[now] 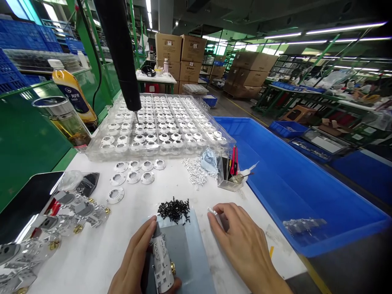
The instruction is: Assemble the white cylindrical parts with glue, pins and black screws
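My left hand (134,261) is wrapped round a silver metal bracket part (162,261) with a brass knob, standing it on a grey mat (190,253) at the table's near edge. My right hand (241,241) lies on the white table to the right of the mat, its fingertips pinching a small white metal piece (212,211). A heap of small black screws (174,209) lies just beyond the mat, between the two hands.
A hanging black electric screwdriver (122,57) points down over a clear tray of white rings (159,122). Loose white rings (134,173), a pile of white pieces (196,171), a clear tool box (229,171), finished brackets (61,220), a phone (27,204), bottles and a blue bin (290,179) surround the spot.
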Available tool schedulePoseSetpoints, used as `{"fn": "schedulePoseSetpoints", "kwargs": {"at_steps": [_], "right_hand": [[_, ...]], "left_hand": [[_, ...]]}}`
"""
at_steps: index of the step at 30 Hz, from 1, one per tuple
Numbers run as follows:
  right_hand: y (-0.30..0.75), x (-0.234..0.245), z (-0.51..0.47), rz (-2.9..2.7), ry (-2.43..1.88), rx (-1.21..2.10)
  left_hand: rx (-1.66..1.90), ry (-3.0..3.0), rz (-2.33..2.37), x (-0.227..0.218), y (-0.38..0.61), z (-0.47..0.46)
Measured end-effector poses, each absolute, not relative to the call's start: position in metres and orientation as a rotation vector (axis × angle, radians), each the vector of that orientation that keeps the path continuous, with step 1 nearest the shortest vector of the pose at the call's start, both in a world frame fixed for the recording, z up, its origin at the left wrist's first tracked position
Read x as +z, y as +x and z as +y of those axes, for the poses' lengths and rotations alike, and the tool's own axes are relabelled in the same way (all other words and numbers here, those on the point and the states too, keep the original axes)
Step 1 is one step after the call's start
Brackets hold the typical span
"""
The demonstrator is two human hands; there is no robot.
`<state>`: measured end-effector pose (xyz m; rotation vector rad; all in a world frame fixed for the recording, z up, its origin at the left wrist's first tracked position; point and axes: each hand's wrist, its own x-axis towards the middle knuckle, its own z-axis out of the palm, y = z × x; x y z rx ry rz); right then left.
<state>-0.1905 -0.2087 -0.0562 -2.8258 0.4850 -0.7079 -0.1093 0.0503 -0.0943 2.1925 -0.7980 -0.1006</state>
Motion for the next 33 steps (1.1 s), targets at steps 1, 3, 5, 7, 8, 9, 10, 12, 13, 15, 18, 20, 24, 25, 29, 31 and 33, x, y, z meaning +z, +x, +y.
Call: {"fn": "schedulePoseSetpoints", "kwargs": {"at_steps": [1, 3, 5, 7, 8, 9, 10, 12, 13, 15, 18, 20, 24, 25, 29, 31, 33], "right_hand": [[-0.191, -0.054, -0.207, 0.444, -2.827, -0.697], [-0.196, -0.049, -0.204, 0.333, -2.826, -0.668], [-0.203, -0.045, -0.200, 0.210, -2.783, -0.631], [-0.210, -0.043, -0.201, 0.135, -2.708, -0.608], [-0.212, -0.042, -0.203, 0.121, -2.671, -0.606], [-0.214, -0.041, -0.206, 0.128, -2.642, -0.596], [-0.214, -0.040, -0.209, 0.155, -2.628, -0.566], [-0.211, -0.038, -0.216, 0.218, -2.615, -0.432], [-0.208, -0.037, -0.219, 0.243, -2.608, -0.352], [-0.202, -0.036, -0.223, 0.263, -2.597, -0.210], [-0.198, -0.038, -0.226, 0.239, -2.569, -0.130], [-0.198, -0.040, -0.226, 0.228, -2.524, -0.145], [-0.203, -0.039, -0.213, 0.133, -2.361, -0.262], [-0.204, -0.038, -0.207, 0.071, -2.312, -0.263], [-0.201, -0.033, -0.175, -0.176, -2.118, -0.228], [-0.198, -0.034, -0.163, -0.246, -2.045, -0.250], [-0.194, -0.036, -0.157, -0.289, -2.015, -0.257]], "left_hand": [[-0.095, 2.186, -0.791, -0.095, -0.110, 0.050], [-0.090, 2.175, -0.794, -0.095, -0.112, 0.048], [-0.090, 2.160, -0.780, -0.094, -0.113, 0.047], [-0.104, 2.146, -0.768, -0.092, -0.114, 0.046], [-0.117, 2.140, -0.761, -0.091, -0.115, 0.046], [-0.132, 2.134, -0.755, -0.091, -0.115, 0.046], [-0.147, 2.130, -0.749, -0.090, -0.115, 0.046], [-0.173, 2.135, -0.737, -0.088, -0.115, 0.046], [-0.183, 2.139, -0.732, -0.088, -0.115, 0.046], [-0.202, 2.141, -0.727, -0.087, -0.115, 0.047], [-0.216, 2.120, -0.724, -0.085, -0.115, 0.047], [-0.219, 2.117, -0.718, -0.082, -0.116, 0.046], [-0.225, 2.110, -0.721, -0.076, -0.116, 0.045], [-0.229, 2.104, -0.726, -0.075, -0.116, 0.045], [-0.224, 2.062, -0.753, -0.075, -0.116, 0.047], [-0.218, 2.038, -0.764, -0.077, -0.117, 0.047], [-0.201, 2.018, -0.775, -0.081, -0.117, 0.048]]}}
